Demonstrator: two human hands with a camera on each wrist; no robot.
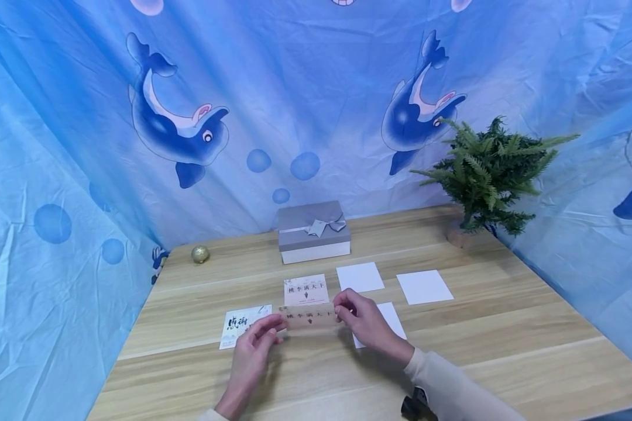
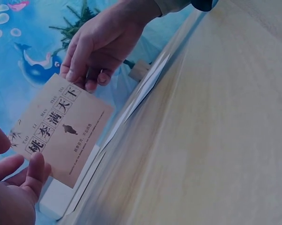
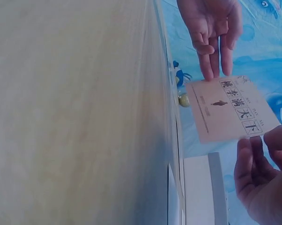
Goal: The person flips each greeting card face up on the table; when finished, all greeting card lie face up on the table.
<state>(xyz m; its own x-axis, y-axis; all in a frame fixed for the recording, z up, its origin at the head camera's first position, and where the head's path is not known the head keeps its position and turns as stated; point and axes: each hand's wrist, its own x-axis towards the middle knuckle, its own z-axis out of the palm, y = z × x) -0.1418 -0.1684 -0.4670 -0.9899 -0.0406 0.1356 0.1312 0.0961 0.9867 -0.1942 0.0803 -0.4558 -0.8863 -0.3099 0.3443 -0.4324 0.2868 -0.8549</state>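
A small printed card (image 1: 311,316) with a row of Chinese characters is held up above the table. My right hand (image 1: 366,321) pinches its right edge between thumb and fingers. At the card's left edge is my left hand (image 1: 255,351); in the right wrist view its fingers (image 3: 225,58) stretch fairly straight to the card's edge, the thumb apart. A matching printed card (image 1: 305,288) lies just behind on the table. Beside the left hand lies a card with black brush lettering (image 1: 236,323), partly covered. A white card (image 1: 392,320) lies partly hidden under the right hand.
Two more white cards (image 1: 360,276) lie at the right, one of them farther right. A grey-lidded gift box (image 1: 315,234) with a bow stands at the back. A gold ball (image 1: 200,254) sits back left, and a small fir tree (image 1: 490,169) back right.
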